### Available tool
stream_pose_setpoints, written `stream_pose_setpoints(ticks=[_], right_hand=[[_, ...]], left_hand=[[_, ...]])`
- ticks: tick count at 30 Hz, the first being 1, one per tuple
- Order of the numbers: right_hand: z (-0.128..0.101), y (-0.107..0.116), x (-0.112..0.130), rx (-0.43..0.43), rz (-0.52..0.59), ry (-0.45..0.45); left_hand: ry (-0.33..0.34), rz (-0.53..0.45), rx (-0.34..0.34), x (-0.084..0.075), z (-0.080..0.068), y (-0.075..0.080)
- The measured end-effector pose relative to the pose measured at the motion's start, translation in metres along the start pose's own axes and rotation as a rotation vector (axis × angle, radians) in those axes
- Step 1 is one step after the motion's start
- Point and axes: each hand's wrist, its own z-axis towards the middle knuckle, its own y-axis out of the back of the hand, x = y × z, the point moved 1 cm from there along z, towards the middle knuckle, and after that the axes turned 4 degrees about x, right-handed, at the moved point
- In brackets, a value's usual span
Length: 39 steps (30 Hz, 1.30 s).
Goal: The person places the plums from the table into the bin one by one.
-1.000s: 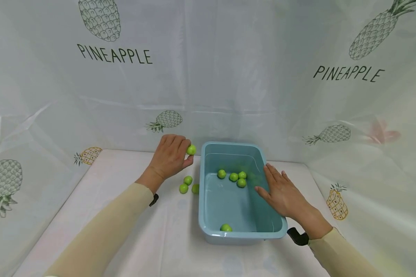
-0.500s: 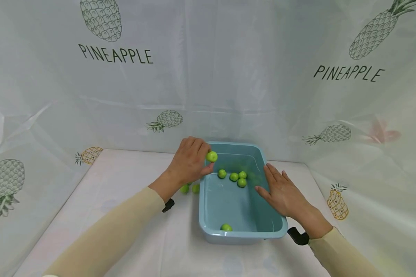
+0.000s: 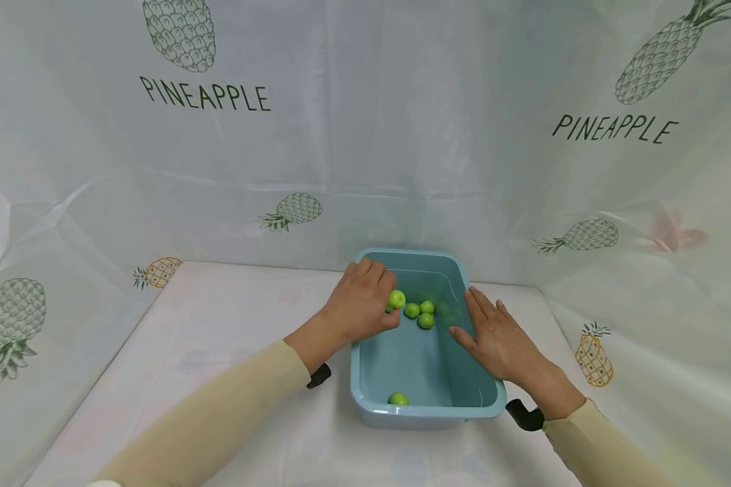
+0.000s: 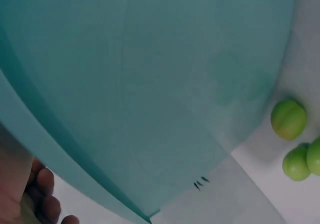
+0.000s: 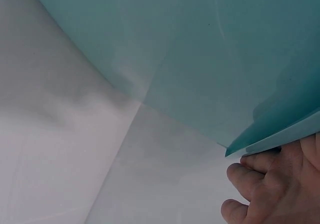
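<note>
Teal plastic formed the bin (image 3: 365, 379) nearest us on the counter (image 3: 231, 352), and one green fruit (image 3: 397, 400) lay alone against its near wall. Further in, our right hand (image 3: 493, 338) rested on the bin's right rim with its fingers (image 3: 478, 308) straight and slightly spread, gripping nothing; from the right wrist view we could see fingertips (image 5: 250, 171) tucked just under the rim's edge.

Beyond that, our left hand (image 3: 365, 308) reached over the left rim into the bin, thumb and fingers pinching a green fruit (image 3: 396, 298) just above the floor, not yet let go. Right beside it lay a cluster of three fruits (image 3: 422, 313), touching or nearly touching each other, toward the bin's far end.

Outside, the left wrist view showed three more fruits (image 4: 295, 144) on the counter close against the bin's outer wall; in the head view our left arm hid them.

We judged the gathering a little over halfway along: four fruits sat in the bin, a fifth was held inside it awaiting release, and the three on the counter remained to be picked up. Whether any further fruit lay out of sight we could not tell.
</note>
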Motion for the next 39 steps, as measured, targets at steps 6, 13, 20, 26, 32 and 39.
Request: stream_pose_setpoints(ticks=[6,13,20,26,32,39], right_hand=[[0.001,0.0,0.0,0.004,-0.002,-0.002],[0.001,0.001,0.0,0.013,-0.011,-0.001],[0.0,0.001,0.001,0.011,-0.031,0.003],[-0.001,0.002,0.001,0.007,-0.024,0.008],[-0.001,0.002,0.001,0.006,-0.025,0.01],[-0.001,0.002,0.002,0.004,-0.023,0.006]], left_hand=[[0.029,-0.004,0.105,-0.009,0.002,-0.001],[0.042,-0.003,0.162,-0.015,0.001,-0.002],[0.04,-0.003,0.179,-0.018,0.0,-0.005],[0.042,0.005,0.239,-0.019,0.0,-0.006],[0.044,0.009,0.273,-0.02,0.001,-0.006],[0.045,0.011,0.302,-0.02,0.003,-0.007]])
